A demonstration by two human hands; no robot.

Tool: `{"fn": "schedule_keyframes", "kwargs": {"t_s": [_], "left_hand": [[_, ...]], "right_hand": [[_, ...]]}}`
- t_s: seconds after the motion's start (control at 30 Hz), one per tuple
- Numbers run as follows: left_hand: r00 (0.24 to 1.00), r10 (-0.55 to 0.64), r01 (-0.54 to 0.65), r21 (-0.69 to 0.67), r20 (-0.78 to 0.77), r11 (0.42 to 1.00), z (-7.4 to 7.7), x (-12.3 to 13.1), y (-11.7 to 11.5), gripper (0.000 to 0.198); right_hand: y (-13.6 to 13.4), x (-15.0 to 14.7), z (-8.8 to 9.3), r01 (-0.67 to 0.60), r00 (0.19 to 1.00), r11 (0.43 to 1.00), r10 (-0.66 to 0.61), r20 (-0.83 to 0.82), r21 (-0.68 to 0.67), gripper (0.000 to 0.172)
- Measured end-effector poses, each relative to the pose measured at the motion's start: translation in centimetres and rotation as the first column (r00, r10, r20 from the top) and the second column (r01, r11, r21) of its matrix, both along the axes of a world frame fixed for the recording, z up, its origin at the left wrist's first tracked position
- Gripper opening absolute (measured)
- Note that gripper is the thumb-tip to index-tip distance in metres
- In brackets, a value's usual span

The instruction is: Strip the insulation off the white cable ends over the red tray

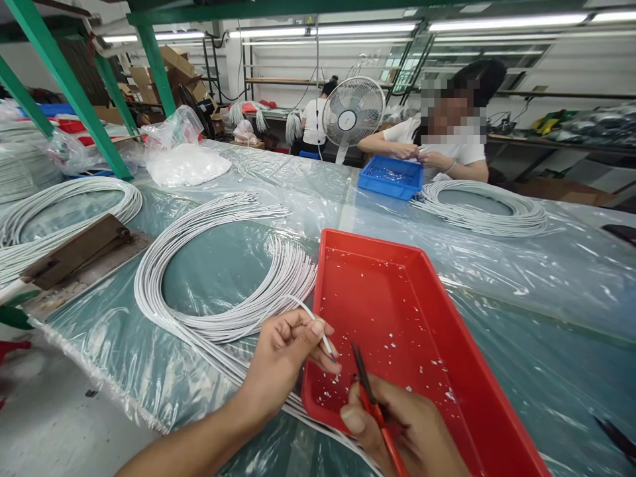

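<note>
My left hand (288, 354) pinches the end of a single white cable (318, 324) over the near left corner of a red tray (477, 391). That cable comes from a large coiled bundle of white cables (199, 291) lying to the left on the plastic-covered table. My right hand (407, 430) grips a red-handled cutting tool (370, 397), its dark tip pointing toward the cable end. Small white bits lie scattered in the tray.
Across the table a person works over a blue tray (391, 177) beside another cable coil (481, 209). A white fan (352, 112) stands behind. Far left are more cables, a brown metal jig (74, 255), plastic bags and green shelf posts.
</note>
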State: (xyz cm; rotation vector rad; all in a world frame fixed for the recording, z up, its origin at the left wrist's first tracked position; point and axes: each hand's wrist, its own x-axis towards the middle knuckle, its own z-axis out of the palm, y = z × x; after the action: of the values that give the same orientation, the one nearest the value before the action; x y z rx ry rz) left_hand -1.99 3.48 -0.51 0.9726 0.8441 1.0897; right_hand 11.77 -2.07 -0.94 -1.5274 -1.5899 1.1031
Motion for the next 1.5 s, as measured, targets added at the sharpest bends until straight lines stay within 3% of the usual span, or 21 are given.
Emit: {"fn": "schedule_keyframes", "kwargs": {"t_s": [0.1,0.23,0.37,0.5,0.7,0.93,1.1,1.27,1.37,1.5], "left_hand": [[0.998,-0.006,0.008,0.021,-0.065,1.0,0.2,0.2,-0.3,0.03],[0.987,0.009,0.005,0.093,-0.158,0.996,0.4,0.4,-0.8,0.023],[0.983,-0.024,0.045,0.11,-0.179,0.993,0.4,0.5,-1.0,0.021],[0.982,-0.067,0.094,0.153,-0.176,0.984,0.5,0.6,-1.1,0.025],[0.956,-0.049,0.117,0.222,-0.29,0.968,0.5,0.6,-1.5,0.031],[0.917,0.004,0.114,0.272,-0.399,0.956,-0.1,0.6,-1.4,0.028],[0.895,0.015,0.11,0.252,-0.446,0.961,-0.4,0.6,-1.5,0.028],[0.905,-0.022,0.13,0.227,-0.425,0.965,-0.3,0.6,-1.6,0.03],[0.927,-0.065,0.141,0.183,-0.37,0.973,-0.2,0.4,-1.5,0.031],[0.953,-0.112,0.152,0.123,-0.281,0.981,0.0,0.3,-1.1,0.029]], "right_hand": [[0.3,0.4,0.4,0.093,0.99,0.972,-0.114,0.087,0.215,0.031],[0.7,1.0,0.4,0.065,0.978,0.89,-0.146,0.147,0.451,0.006],[0.8,1.8,0.0,-0.044,0.965,0.81,-0.118,0.234,0.585,0.017],[0.7,2.2,-0.1,-0.204,0.922,0.73,-0.082,0.379,0.653,0.026],[0.4,2.0,-0.1,-0.284,0.868,0.616,-0.161,0.47,0.734,0.025],[0.3,2.2,-0.4,-0.408,0.773,0.564,-0.205,0.6,0.718,0.022],[0.0,1.7,-0.7,-0.402,0.734,0.575,-0.263,0.626,0.713,0.028],[0.3,1.5,-0.6,-0.345,0.762,0.587,-0.28,0.583,0.732,0.026],[0.7,1.8,-0.5,-0.307,0.816,0.638,-0.206,0.54,0.706,0.022],[0.9,2.1,-0.1,-0.175,0.883,0.761,-0.16,0.442,0.625,0.013]]}}
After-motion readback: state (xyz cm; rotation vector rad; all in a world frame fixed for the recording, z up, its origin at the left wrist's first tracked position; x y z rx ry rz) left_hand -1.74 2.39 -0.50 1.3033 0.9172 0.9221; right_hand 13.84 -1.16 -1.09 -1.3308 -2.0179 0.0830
